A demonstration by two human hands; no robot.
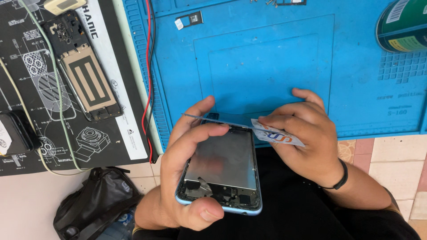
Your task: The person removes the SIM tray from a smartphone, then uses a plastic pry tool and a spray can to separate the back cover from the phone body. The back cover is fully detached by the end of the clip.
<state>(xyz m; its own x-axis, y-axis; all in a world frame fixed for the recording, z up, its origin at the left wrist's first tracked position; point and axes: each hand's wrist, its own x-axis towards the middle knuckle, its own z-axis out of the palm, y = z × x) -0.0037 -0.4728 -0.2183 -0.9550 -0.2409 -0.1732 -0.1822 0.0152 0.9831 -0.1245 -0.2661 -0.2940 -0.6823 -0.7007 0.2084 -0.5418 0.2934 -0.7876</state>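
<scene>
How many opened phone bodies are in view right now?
2. One light-blue-framed phone body with a bare metal plate sits in the left hand, while the right hand holds a thin plastic card at its top edge. One black phone body lies on the black printed mat.

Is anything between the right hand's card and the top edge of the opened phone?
Nothing visible. The right hand holds the card right at the phone's top edge, where a thin sheet lifts off. The left hand grips the phone's side and bottom, clear of that edge.
</scene>
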